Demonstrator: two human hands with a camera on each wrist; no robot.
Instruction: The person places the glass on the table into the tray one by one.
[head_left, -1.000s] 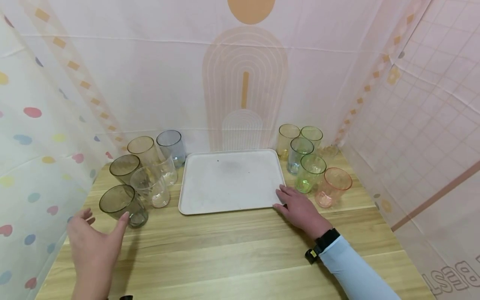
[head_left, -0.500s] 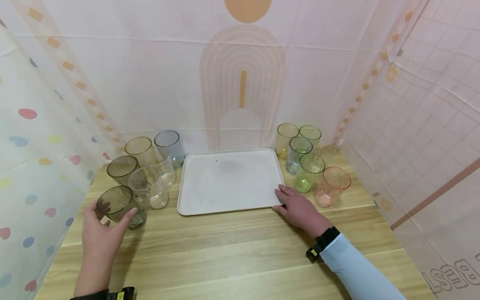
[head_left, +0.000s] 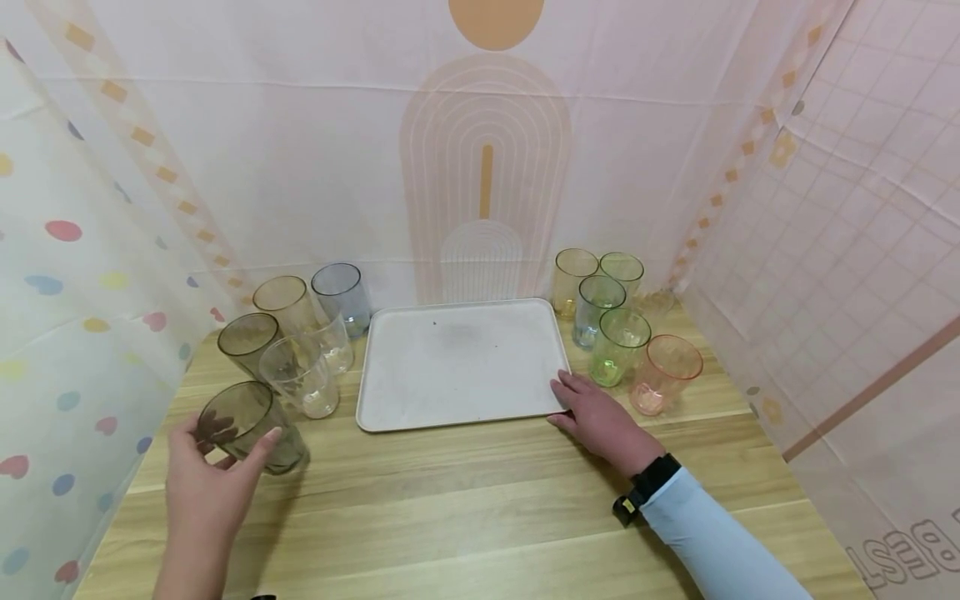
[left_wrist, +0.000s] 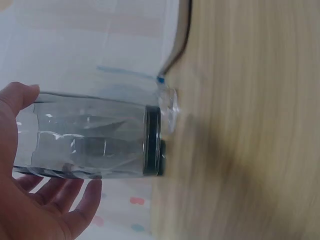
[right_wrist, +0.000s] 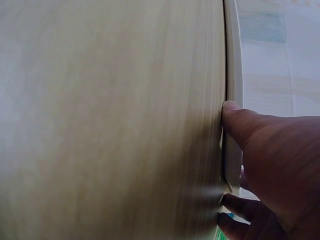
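Your left hand (head_left: 213,492) grips the smoky grey glass (head_left: 251,417) near the tabletop's (head_left: 465,508) left edge; your right hand (head_left: 600,419) rests open-fingered against the tray's (head_left: 457,362) front right corner.

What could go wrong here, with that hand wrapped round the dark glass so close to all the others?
The left hand grips the smoky glass, which stands close to a clear glass; lifting or tilting it might knock that neighbour over. The glass wall looks smooth, so it could slip from the fingers. The right hand rests on the corner of the tray, with the orange glass just beside it; a sideways move may bump it.
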